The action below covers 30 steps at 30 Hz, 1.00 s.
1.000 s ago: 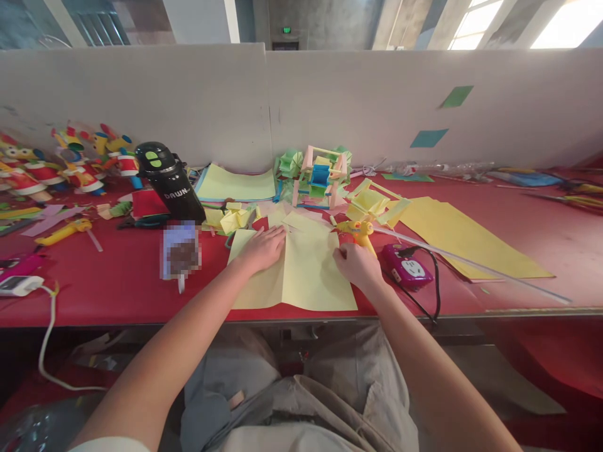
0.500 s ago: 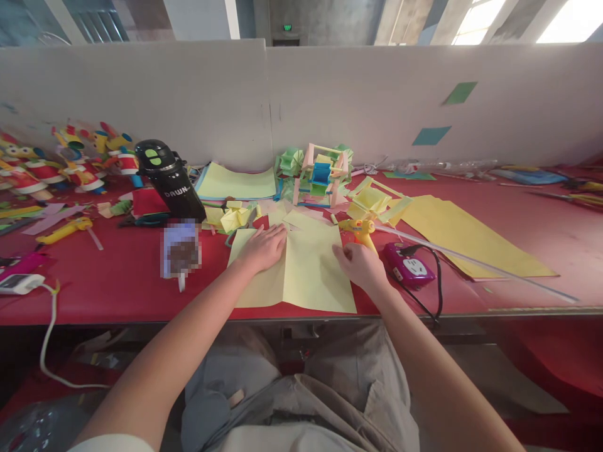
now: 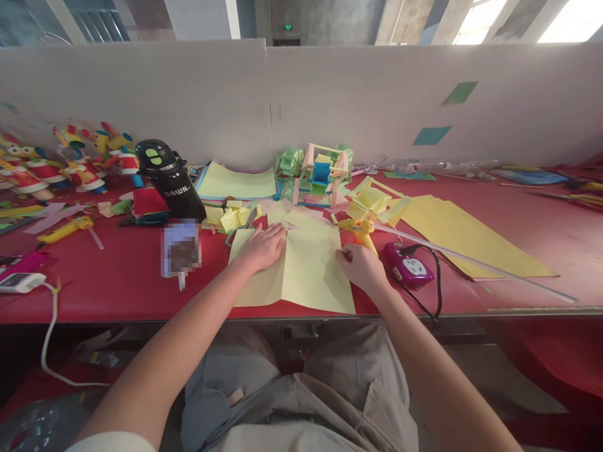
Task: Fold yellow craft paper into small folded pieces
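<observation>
A pale yellow sheet of paper (image 3: 315,270) with a crease down its middle lies at the front edge of the red table (image 3: 122,276). My left hand (image 3: 265,247) rests flat on the left half, fingers stretched toward the crease. At the sheet's right edge is my right hand (image 3: 360,263), its fingers curled together; whether they pinch the edge is hard to make out. Just beyond that hand sits a yellow glue gun (image 3: 358,228). Folded yellow paper pieces (image 3: 234,217) lie behind the sheet, near a small paper-and-stick wheel model (image 3: 321,174).
A black bottle (image 3: 170,182) and a blurred-out object (image 3: 181,248) stand left. On the right are a purple power socket (image 3: 411,265) with a cable, a long clear stick (image 3: 475,261) and yellow sheets (image 3: 471,238). Colourful figures (image 3: 80,160) stand at the far left.
My right hand has shifted very slightly, its fingertips a little further right. My left hand and the sheet look almost the same.
</observation>
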Each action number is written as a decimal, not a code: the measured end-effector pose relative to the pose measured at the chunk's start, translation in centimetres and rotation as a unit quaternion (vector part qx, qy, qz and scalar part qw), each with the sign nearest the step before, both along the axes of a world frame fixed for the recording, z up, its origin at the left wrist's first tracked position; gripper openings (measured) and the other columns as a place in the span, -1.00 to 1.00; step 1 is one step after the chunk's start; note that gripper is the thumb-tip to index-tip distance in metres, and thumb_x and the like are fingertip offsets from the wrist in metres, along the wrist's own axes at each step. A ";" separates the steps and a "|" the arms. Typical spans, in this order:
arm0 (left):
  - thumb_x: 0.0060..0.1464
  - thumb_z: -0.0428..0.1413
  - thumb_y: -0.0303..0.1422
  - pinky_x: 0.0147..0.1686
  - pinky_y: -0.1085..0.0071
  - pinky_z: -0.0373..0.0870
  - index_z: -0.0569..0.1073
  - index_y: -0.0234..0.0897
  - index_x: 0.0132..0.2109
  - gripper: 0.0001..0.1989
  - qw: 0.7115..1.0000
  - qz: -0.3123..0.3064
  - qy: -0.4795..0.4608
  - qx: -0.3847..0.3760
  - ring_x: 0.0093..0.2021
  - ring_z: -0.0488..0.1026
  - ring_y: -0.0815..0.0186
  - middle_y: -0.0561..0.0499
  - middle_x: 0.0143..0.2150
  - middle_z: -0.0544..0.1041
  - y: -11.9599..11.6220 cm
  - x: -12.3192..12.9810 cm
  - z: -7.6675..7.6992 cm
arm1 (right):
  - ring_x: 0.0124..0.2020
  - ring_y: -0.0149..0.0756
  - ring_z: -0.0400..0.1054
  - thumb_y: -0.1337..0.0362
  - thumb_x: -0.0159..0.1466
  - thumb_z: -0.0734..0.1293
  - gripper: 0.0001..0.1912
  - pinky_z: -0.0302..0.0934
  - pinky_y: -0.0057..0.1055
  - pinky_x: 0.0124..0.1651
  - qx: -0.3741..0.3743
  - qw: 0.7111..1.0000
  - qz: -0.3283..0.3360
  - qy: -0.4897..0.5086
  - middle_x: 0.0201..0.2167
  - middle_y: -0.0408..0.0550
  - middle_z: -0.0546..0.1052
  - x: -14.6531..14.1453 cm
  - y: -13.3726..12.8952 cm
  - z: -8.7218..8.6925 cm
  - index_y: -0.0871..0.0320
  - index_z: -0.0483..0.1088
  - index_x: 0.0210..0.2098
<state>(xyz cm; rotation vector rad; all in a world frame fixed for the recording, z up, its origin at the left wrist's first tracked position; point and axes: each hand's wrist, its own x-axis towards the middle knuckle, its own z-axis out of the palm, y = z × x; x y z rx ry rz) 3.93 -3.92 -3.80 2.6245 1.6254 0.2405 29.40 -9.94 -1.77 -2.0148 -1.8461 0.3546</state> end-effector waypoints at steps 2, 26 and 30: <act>0.36 -0.31 -0.24 0.41 0.00 -0.12 0.15 -0.22 0.39 -0.46 1.000 -0.001 0.000 -0.001 0.44 0.04 0.20 0.00 0.45 0.08 0.0 0.0 0.0 | -0.44 -0.25 0.28 0.20 0.25 0.22 -0.74 0.00 -0.36 -0.47 0.006 1.000 0.001 0.009 -0.52 -0.04 0.43 0.1 0.0 0.0 0.11 0.25 -0.56; 0.35 -0.19 -0.23 0.37 0.10 0.05 0.30 -0.29 0.29 -0.51 0.998 -0.064 0.025 0.012 0.40 0.14 0.16 -0.11 0.41 0.20 -1.4 -0.5 1.6 | -0.62 -0.41 -0.02 -0.02 0.26 0.22 -0.58 -0.06 -0.38 -0.49 0.084 0.981 0.023 0.174 -0.71 -0.24 0.13 0.6 0.4 -0.6 0.10 0.15 -0.58; 0.35 -0.24 -0.23 0.38 0.08 0.02 0.26 -0.30 0.32 -0.49 0.997 -0.067 0.024 0.018 0.40 0.13 0.15 -0.11 0.42 0.18 -1.7 -0.4 1.2 | -0.63 -0.40 0.01 0.02 0.26 0.23 -0.59 -0.05 -0.37 -0.49 0.074 0.984 0.028 0.161 -0.72 -0.23 0.14 0.6 0.7 -0.3 0.09 0.13 -0.61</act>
